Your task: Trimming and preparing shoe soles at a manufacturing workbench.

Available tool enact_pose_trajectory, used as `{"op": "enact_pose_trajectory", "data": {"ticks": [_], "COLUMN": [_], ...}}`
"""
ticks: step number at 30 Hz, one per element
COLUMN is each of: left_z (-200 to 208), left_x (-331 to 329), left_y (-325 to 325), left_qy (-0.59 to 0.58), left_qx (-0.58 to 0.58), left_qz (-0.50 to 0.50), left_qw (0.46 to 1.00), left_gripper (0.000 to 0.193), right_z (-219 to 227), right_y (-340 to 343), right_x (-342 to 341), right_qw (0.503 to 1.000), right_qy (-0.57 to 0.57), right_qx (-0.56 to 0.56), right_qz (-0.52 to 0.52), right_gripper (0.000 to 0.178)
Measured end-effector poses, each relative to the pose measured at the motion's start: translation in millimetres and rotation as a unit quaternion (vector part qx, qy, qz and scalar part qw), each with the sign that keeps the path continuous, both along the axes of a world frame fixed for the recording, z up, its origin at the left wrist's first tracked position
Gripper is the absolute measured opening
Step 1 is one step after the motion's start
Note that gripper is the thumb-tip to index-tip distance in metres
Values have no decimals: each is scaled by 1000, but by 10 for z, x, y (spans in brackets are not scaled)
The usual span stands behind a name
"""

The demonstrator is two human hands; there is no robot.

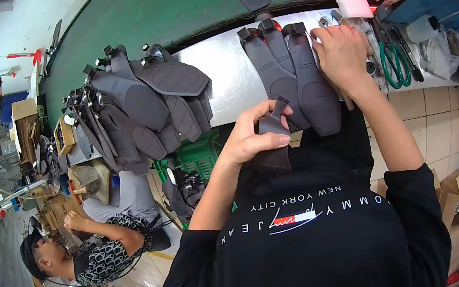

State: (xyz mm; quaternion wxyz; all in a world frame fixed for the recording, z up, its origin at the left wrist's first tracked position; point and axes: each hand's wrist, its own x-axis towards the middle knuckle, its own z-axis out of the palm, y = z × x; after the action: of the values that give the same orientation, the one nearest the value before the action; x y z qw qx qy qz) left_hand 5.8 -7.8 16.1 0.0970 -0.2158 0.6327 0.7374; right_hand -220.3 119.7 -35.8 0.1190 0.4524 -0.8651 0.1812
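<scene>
My left hand is closed around a dark sandal sole, held close to my body; its narrow end sticks up past my fingers and its wide end hangs below. My right hand reaches over the bench's far side, fingers bent down by the small tools. Whatever its fingertips hold, if anything, is hidden. Beside that hand, several dark grey sandal soles lie side by side, their wide ends overhanging the near edge and black pieces at their far ends.
A large pile of soles covers the metal bench on the left. Green-handled scissors, a white block and a bottle stand right. Beyond runs a green belt carrying soles. A co-worker sits left, near a green crate.
</scene>
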Motion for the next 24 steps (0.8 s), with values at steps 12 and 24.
{"op": "enact_pose_trajectory", "data": {"ticks": [12, 24], "left_z": [-44, -18], "left_x": [73, 147], "left_y": [11, 97], "left_qy": [61, 36], "left_qx": [32, 43], "left_qz": [42, 26], "left_qw": [997, 998], "left_gripper": [69, 69], "right_z": [214, 519], "right_y": [88, 478], "right_x": [-112, 1093], "right_qw": [896, 601], "right_qy": [-373, -775], "right_qx": [-222, -130], "right_qz": [-89, 143], "right_gripper": [35, 58]}}
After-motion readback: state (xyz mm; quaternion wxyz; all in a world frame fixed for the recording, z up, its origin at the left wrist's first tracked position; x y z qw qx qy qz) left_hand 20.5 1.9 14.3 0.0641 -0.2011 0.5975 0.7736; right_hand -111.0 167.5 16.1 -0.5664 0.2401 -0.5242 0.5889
